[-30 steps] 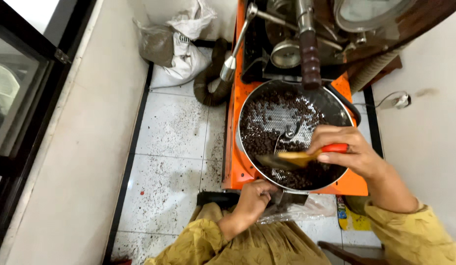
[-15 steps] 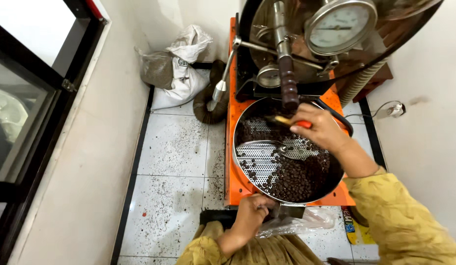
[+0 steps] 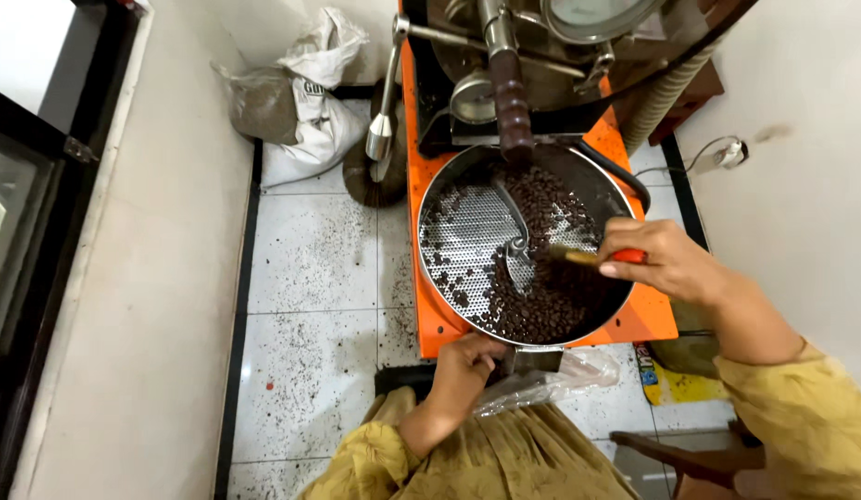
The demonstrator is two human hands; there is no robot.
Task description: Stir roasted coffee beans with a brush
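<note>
A round perforated metal cooling tray [image 3: 453,231] on an orange roasting machine [image 3: 653,319] holds dark roasted coffee beans [image 3: 541,310], heaped mostly at its right and near side. My right hand [image 3: 666,259] grips a brush with a red handle [image 3: 597,256], its bristles over the beans at the tray's right. My left hand [image 3: 467,361] is closed at the tray's near edge, on the outlet there, beside a clear plastic bag [image 3: 551,380] held under it.
A metal stirring arm [image 3: 514,231] sits in the tray's middle. A dark wooden lever handle [image 3: 511,102] hangs above the tray. White sacks [image 3: 305,93] lie on the tiled floor at the back. A wall [image 3: 152,278] runs along the left.
My right hand and the brush have moved from the tray's far edge down to its right side. The beans now lie more to the right and near side. My left hand stays at the outlet.
</note>
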